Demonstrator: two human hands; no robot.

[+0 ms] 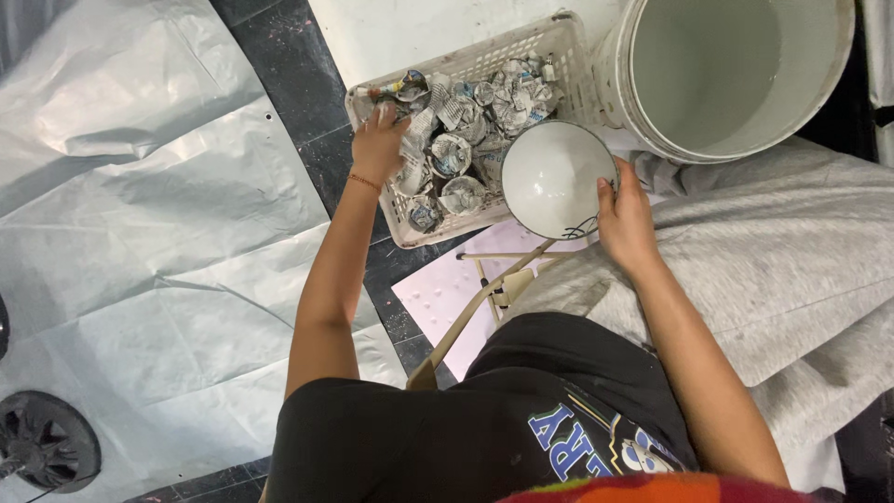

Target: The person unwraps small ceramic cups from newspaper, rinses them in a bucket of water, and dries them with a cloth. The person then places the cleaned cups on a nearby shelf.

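Note:
My left hand (377,144) reaches into a white plastic basket (559,37) and closes on one of several newspaper-wrapped round pieces (452,154) packed inside. My right hand (622,219) grips the rim of a white bowl (554,177) that I hold tilted over the basket's near right corner. A thin dark wire loop shows at the bowl's lower edge. Both arms are bare and stretch forward from my lap.
A large white bucket (736,140) stands at the upper right with pale liquid inside. Grey cloth (782,261) lies on the right and silvery plastic sheeting (140,205) covers the dark tiled floor at left. A folding wooden stand (484,298) sits on a pink sheet. A black wheel (42,442) is at lower left.

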